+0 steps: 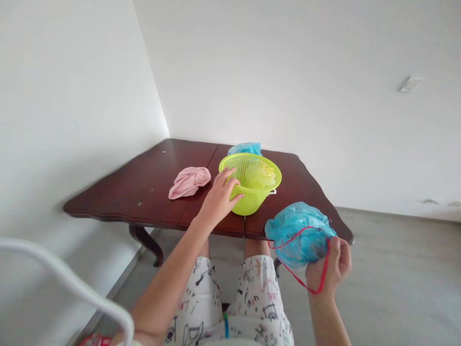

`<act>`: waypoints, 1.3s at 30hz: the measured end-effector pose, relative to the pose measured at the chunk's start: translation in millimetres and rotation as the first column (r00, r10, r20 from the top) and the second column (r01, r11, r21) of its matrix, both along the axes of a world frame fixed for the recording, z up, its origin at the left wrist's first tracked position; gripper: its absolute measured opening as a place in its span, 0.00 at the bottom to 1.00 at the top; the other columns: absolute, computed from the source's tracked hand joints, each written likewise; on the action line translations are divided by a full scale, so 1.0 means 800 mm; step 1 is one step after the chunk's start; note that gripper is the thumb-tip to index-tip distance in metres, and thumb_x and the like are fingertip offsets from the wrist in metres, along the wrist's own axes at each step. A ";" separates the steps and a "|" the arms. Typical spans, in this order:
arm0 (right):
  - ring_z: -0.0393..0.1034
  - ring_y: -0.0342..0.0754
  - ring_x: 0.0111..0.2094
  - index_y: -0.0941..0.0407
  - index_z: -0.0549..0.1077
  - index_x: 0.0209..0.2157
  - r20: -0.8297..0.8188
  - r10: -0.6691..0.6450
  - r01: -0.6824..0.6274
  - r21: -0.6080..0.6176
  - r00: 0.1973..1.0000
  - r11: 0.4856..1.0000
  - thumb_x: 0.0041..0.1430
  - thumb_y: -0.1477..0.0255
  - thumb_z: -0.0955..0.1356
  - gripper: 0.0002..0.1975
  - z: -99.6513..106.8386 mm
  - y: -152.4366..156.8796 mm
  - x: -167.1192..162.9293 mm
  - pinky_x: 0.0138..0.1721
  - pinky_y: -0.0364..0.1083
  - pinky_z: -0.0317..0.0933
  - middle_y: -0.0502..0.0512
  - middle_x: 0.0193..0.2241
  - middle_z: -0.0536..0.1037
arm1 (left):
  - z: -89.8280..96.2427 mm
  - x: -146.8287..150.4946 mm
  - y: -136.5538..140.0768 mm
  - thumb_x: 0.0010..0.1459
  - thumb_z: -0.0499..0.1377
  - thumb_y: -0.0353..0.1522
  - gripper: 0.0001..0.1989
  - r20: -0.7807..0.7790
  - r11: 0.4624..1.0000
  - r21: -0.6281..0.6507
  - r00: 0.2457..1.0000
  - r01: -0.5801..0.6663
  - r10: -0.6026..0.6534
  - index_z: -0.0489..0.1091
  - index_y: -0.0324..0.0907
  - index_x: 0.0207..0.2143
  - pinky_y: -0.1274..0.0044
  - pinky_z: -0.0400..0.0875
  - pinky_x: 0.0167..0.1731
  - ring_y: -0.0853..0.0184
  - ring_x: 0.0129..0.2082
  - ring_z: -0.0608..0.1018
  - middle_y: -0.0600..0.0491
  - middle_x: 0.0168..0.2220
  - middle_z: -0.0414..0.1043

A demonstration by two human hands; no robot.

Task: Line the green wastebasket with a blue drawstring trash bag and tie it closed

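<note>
A yellow-green perforated plastic basket [248, 204] stands upright on the table near its front edge. My left hand [225, 190] rests on the basket's left rim with its fingers spread, some over the edge. At the table's front right, my right hand [333, 264] is closed on a crumpled blue plastic bag [300, 226]. A red drawstring [302, 283] hangs from the bag in a loop over the right wrist. Something yellow shows at the basket's right inner side; I cannot make out what it is.
The dark wooden table [122, 187] meets white walls at the left and back. A folded pink cloth [189, 181] lies left of the basket, and another blue plastic bag [245, 148] lies behind it. A white cable [79, 288] crosses the lower left.
</note>
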State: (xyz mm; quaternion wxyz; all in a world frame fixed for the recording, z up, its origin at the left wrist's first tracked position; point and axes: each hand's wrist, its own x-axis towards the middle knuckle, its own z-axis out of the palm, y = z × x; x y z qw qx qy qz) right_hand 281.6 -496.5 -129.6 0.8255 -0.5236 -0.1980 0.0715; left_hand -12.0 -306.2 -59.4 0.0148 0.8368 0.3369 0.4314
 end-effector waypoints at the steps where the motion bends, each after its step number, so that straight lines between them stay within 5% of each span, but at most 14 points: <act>1: 0.62 0.43 0.31 0.52 0.76 0.36 -0.070 0.118 -0.119 -0.002 0.991 0.993 0.63 0.47 0.82 0.25 0.009 0.001 -0.005 0.33 0.42 0.61 0.45 0.31 0.71 | 0.003 0.000 -0.003 0.70 0.75 0.29 0.17 -0.018 1.000 0.016 1.000 -0.014 0.014 0.71 0.47 0.53 0.43 0.64 0.81 0.41 0.85 0.63 0.39 0.79 0.67; 4: 0.67 0.42 0.29 0.52 0.79 0.40 -0.197 0.414 -0.432 -0.053 0.889 0.901 0.53 0.48 0.87 0.28 0.040 0.000 -0.019 0.30 0.41 0.65 0.45 0.33 0.77 | 0.013 0.002 -0.032 0.72 0.73 0.29 0.18 0.015 0.994 0.083 0.998 -0.066 0.065 0.73 0.46 0.58 0.42 0.61 0.82 0.40 0.85 0.61 0.37 0.82 0.63; 7: 0.67 0.43 0.24 0.50 0.81 0.47 -0.184 0.637 -0.660 -0.107 0.748 0.744 0.58 0.47 0.86 0.27 0.071 -0.016 -0.029 0.25 0.41 0.64 0.46 0.31 0.79 | 0.025 0.007 -0.093 0.74 0.73 0.36 0.20 0.114 0.995 0.101 0.993 0.017 -0.029 0.74 0.48 0.63 0.47 0.63 0.80 0.44 0.82 0.68 0.39 0.80 0.66; 10: 0.66 0.43 0.23 0.47 0.79 0.57 -0.092 0.823 -0.818 -0.214 0.560 0.533 0.65 0.48 0.83 0.28 0.096 -0.041 -0.040 0.25 0.42 0.63 0.45 0.29 0.78 | 0.031 0.013 -0.158 0.71 0.76 0.43 0.27 0.028 0.936 -0.153 0.948 0.316 -0.316 0.74 0.50 0.66 0.57 0.73 0.72 0.49 0.70 0.80 0.43 0.71 0.79; 13: 0.67 0.44 0.27 0.46 0.75 0.62 0.032 0.901 -0.826 -0.387 0.432 0.410 0.64 0.51 0.84 0.33 0.113 -0.062 -0.054 0.28 0.42 0.62 0.47 0.34 0.79 | 0.030 0.013 -0.195 0.74 0.71 0.42 0.15 -0.018 0.821 -0.454 0.918 0.347 -0.397 0.80 0.48 0.57 0.66 0.77 0.54 0.56 0.51 0.86 0.50 0.52 0.88; 16: 0.60 0.43 0.28 0.47 0.75 0.61 0.194 0.890 -0.728 -0.516 0.414 0.451 0.67 0.54 0.83 0.29 0.119 -0.074 -0.063 0.29 0.43 0.55 0.42 0.30 0.69 | 0.030 -0.005 -0.203 0.79 0.65 0.43 0.13 0.151 0.668 -0.641 0.916 0.377 -0.372 0.78 0.44 0.43 0.74 0.70 0.39 0.65 0.36 0.79 0.54 0.37 0.80; 19: 0.60 0.46 0.31 0.50 0.79 0.57 0.323 0.859 -0.620 -0.595 0.398 0.511 0.71 0.51 0.80 0.23 0.117 -0.082 -0.063 0.32 0.45 0.55 0.44 0.30 0.64 | 0.032 -0.032 -0.206 0.77 0.65 0.54 0.26 0.416 0.365 -0.741 0.812 0.564 -0.410 0.70 0.43 0.37 0.79 0.56 0.27 0.71 0.27 0.63 0.60 0.28 0.64; 21: 0.64 0.48 0.34 0.50 0.81 0.57 0.344 0.870 -0.609 -0.622 0.352 0.492 0.76 0.46 0.74 0.23 0.115 -0.087 -0.060 0.36 0.46 0.59 0.47 0.32 0.68 | 0.032 -0.045 -0.211 0.73 0.67 0.60 0.30 0.551 0.181 -0.739 0.738 0.648 -0.390 0.65 0.44 0.36 0.79 0.47 0.24 0.73 0.24 0.55 0.62 0.26 0.54; 23: 0.71 0.52 0.40 0.49 0.81 0.59 0.344 0.895 -0.660 -0.607 0.284 0.443 0.79 0.40 0.68 0.29 0.112 -0.094 -0.060 0.43 0.48 0.66 0.52 0.38 0.77 | 0.032 -0.051 -0.217 0.71 0.69 0.61 0.31 0.628 0.099 -0.721 0.707 0.686 -0.324 0.64 0.45 0.37 0.79 0.46 0.23 0.73 0.24 0.53 0.63 0.27 0.53; 25: 0.76 0.58 0.49 0.47 0.81 0.63 0.354 0.906 -0.690 -0.596 0.232 0.410 0.76 0.36 0.68 0.33 0.108 -0.100 -0.068 0.52 0.51 0.70 0.56 0.49 0.83 | 0.031 -0.049 -0.222 0.71 0.70 0.59 0.30 0.661 0.105 -0.706 0.705 0.700 -0.257 0.66 0.44 0.38 0.81 0.50 0.24 0.73 0.26 0.57 0.61 0.29 0.57; 27: 0.77 0.61 0.54 0.46 0.80 0.63 0.373 0.898 -0.639 -0.638 0.232 0.431 0.72 0.40 0.75 0.31 0.104 -0.101 -0.082 0.55 0.53 0.72 0.57 0.54 0.84 | 0.030 -0.043 -0.224 0.71 0.71 0.57 0.28 0.674 0.145 -0.694 0.707 0.705 -0.216 0.69 0.43 0.40 0.82 0.57 0.27 0.73 0.28 0.61 0.59 0.32 0.61; 31: 0.78 0.54 0.45 0.49 0.81 0.48 0.368 0.901 -0.499 -0.750 0.230 0.433 0.74 0.66 0.73 0.05 0.097 -0.087 -0.101 0.48 0.48 0.69 0.51 0.42 0.84 | 0.029 -0.041 -0.221 0.73 0.70 0.56 0.28 0.655 0.176 -0.704 0.725 0.687 -0.212 0.70 0.42 0.40 0.82 0.57 0.28 0.73 0.29 0.62 0.58 0.32 0.63; 35: 0.76 0.51 0.40 0.50 0.78 0.44 0.372 0.876 -0.430 -0.766 0.308 0.477 0.65 0.78 0.67 0.11 0.091 -0.068 -0.079 0.43 0.46 0.64 0.49 0.38 0.84 | 0.024 -0.062 -0.216 0.72 0.71 0.56 0.28 0.597 0.165 -0.747 0.759 0.644 -0.261 0.69 0.43 0.41 0.82 0.53 0.27 0.73 0.27 0.59 0.60 0.30 0.62; 39: 0.78 0.54 0.42 0.50 0.78 0.43 0.465 0.795 -0.194 -0.802 0.390 0.565 0.57 0.79 0.66 0.16 0.084 -0.061 -0.039 0.45 0.48 0.63 0.51 0.40 0.86 | 0.021 -0.092 -0.210 0.72 0.70 0.57 0.27 0.492 0.186 -0.810 0.817 0.556 -0.300 0.69 0.44 0.43 0.81 0.52 0.26 0.73 0.26 0.58 0.61 0.29 0.61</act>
